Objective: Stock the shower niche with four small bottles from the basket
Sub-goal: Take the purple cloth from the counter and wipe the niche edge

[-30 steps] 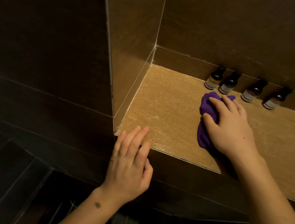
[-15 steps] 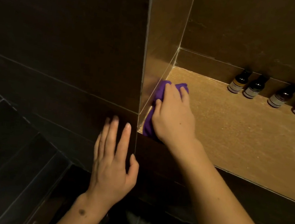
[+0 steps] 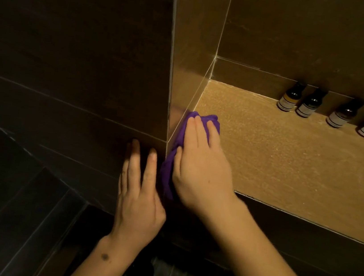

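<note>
The right hand (image 3: 200,164) presses flat on the soft purple cloth (image 3: 174,158) at the tan stone niche shelf's (image 3: 290,157) near left corner. Wipe slowly, well away from the four small dark bottles (image 3: 310,105) far right. The left hand (image 3: 138,198) rests open on the dark wall.

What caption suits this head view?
Right hand presses purple cloth into niche corner; four bottles line the back.

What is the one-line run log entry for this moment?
right hand: presses purple cloth | left hand: flat on wall | four bottles: upright in niche
</note>
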`<move>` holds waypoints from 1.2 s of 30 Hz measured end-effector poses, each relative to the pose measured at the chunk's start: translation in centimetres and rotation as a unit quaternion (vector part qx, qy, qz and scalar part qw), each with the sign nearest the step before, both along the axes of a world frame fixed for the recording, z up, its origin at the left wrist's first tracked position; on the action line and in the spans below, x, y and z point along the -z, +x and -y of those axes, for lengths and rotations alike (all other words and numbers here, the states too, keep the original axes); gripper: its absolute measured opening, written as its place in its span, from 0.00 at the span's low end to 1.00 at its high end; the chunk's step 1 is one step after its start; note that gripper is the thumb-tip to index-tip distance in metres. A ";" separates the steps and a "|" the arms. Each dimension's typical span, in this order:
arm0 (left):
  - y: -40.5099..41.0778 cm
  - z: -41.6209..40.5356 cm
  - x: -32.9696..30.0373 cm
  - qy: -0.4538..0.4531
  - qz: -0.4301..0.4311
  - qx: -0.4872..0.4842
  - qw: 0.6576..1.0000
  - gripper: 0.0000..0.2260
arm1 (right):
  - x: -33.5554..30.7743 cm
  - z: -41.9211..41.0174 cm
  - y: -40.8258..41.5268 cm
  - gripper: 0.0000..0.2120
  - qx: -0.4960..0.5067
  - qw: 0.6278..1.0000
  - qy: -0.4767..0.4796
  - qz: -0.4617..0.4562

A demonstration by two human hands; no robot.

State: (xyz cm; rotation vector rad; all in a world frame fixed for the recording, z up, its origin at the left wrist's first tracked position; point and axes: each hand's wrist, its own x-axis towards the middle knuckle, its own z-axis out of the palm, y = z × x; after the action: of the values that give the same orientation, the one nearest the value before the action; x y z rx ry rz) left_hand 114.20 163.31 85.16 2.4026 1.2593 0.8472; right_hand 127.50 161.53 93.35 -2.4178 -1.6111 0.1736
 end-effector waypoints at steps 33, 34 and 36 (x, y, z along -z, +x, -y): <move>3.0 4.2 1.2 0.018 0.033 0.145 0.989 0.40 | -2.0 -2.0 10.7 0.31 0.117 0.993 -0.005 -0.002; 3.0 4.3 1.1 0.013 0.043 0.143 0.989 0.40 | -1.7 -2.8 9.9 0.32 0.096 0.995 -0.007 -0.008; 3.0 4.1 1.1 0.010 0.041 0.136 0.990 0.40 | -1.2 -3.0 8.1 0.31 0.059 0.998 -0.008 -0.019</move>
State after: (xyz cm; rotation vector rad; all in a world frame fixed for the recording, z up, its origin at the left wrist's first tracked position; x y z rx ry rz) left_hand 117.18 159.16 84.06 2.4527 0.8692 0.8682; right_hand 135.58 164.49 94.53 -2.4982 -1.4520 0.2109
